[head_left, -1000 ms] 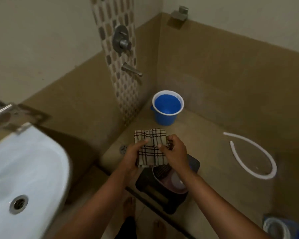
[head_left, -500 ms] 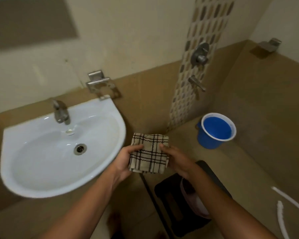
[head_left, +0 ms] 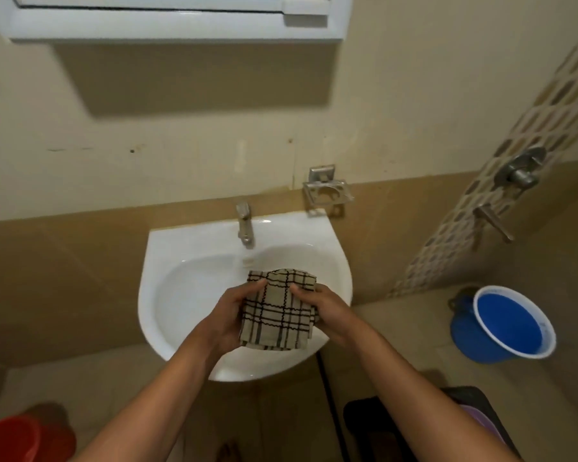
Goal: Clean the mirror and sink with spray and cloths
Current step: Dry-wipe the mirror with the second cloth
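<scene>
Over the white basin of the sink [head_left: 181, 295], a folded beige cloth with a dark check [head_left: 277, 310] was held up in both hands. The left hand [head_left: 229, 316] gripped its left edge, thumb laid across the front near the upper corner and fingers curled behind. The right hand [head_left: 326, 310] pinched the right edge the same way, thumb on the front, the rest of the fingers hidden by the fabric. The cloth hung flat between them, several layers thick, its lower edge above the front rim of the sink; whether it touched the porcelain, I could not tell.

Behind the cloth stood a steel tap [head_left: 244, 225] at the back of the sink, its spout pointing down into the bowl. Just beside the sink's right rear corner a metal soap holder [head_left: 327, 191] was fixed to the wall. Higher up ran the white frame of the mirror cabinet [head_left: 177, 25], only its bottom part in sight.

To the right, a patterned tile strip [head_left: 501, 201] carried a shower valve [head_left: 519, 171] and a spout [head_left: 493, 223]. A blue bucket [head_left: 504, 325] sat on the floor below, well apart from the sink. A dark stool [head_left: 414, 425] stood near the person's right forearm, and something red [head_left: 24, 438] showed at the lower left corner.
</scene>
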Tool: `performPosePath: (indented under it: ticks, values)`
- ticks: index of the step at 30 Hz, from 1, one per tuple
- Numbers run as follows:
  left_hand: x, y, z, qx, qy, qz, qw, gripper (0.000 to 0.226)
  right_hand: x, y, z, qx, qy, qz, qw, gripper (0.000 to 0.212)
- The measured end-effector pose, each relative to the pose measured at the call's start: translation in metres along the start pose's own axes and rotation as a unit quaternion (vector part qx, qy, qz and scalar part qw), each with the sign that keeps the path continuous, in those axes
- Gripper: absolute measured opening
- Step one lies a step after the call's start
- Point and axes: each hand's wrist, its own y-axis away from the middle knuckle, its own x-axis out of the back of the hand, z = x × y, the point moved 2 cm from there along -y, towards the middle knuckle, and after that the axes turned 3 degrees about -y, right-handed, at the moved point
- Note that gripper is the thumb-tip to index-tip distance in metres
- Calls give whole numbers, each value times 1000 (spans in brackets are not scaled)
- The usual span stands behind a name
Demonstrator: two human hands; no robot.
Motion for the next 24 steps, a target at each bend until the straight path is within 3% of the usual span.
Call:
performPosePath:
  ticks: [6,10,17,21,24]
  values:
    - [46,4,41,-16,-83,45,995,34,-61,-45,-17,11,38,-1,999,34]
    - [75,8,56,-31,-79,52,995,31,-86,-63,-20,12,30,-3,999,35]
    - [90,12,73,-77,-2,59,995,36,-87,-80,-53,63,123,19,990,30]
    - [77,18,96,-148,-4,82,986,33,-77,-82,-93,171,244,58,953,32]
    - [61,25,121,-210,-19,148,966,33,-73,-70,-134,248,371,85,891,48]
